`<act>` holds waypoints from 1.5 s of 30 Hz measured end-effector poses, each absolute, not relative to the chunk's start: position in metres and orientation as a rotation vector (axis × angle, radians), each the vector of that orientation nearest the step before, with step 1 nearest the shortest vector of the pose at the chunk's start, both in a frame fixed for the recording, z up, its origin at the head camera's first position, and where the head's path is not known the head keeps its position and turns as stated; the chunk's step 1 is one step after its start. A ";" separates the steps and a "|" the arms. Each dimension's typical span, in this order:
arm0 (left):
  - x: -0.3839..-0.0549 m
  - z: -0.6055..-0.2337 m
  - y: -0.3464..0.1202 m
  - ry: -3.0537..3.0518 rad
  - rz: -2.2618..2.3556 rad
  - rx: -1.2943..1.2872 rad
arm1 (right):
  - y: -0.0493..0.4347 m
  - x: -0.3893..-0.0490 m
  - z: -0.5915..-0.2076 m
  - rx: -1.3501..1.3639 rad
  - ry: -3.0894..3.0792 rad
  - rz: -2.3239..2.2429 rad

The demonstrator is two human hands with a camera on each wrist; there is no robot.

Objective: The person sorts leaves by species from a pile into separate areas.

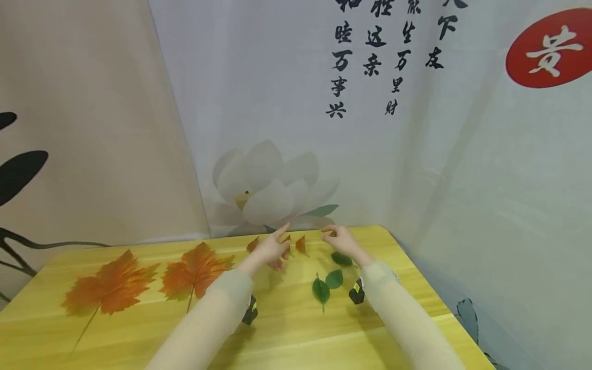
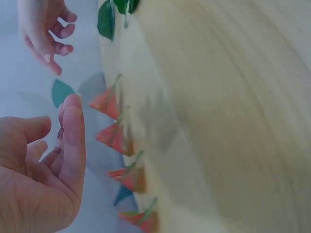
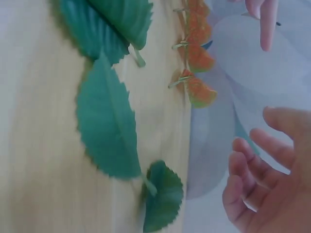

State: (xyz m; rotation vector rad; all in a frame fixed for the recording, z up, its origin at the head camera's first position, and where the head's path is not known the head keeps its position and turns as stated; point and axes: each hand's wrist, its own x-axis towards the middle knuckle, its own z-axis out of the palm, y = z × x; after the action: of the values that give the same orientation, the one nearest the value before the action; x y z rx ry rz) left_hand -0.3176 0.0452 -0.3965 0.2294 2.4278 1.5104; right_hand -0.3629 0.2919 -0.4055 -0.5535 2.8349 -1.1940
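Above the back edge of the table my left hand is held out, index finger extended, with nothing in its grasp. Beneath and beside it, small orange-red leaves lie in a row; the left wrist view shows several of these leaves with green stems. My right hand hovers farther right, fingers loosely bent and holding nothing. Green serrated leaves lie below it: one leaf upright in the head view, another leaf beside it, and a third leaf nearest that hand.
Two large orange maple leaves lie on the left of the yellow wood-grain table. Behind its back edge hangs a pale curtain with a printed lotus and black characters. Dark wrist devices show under both sleeves.
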 end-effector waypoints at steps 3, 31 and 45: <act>-0.312 -0.389 0.045 2.475 1.410 0.302 | 0.303 -0.352 -0.398 -0.563 2.853 -1.169; -0.269 -0.414 0.090 2.787 0.802 1.116 | 0.336 -0.280 -0.424 -0.604 2.650 -1.239; -0.283 -0.424 0.101 2.749 0.644 1.294 | 0.335 -0.284 -0.441 -0.591 2.592 -1.218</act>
State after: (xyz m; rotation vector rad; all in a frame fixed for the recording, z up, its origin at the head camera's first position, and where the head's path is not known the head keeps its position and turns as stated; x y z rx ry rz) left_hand -0.2827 0.1007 -0.4244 1.2944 2.7487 0.6438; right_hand -0.2842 0.3354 -0.4412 -0.5906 2.5917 -1.2183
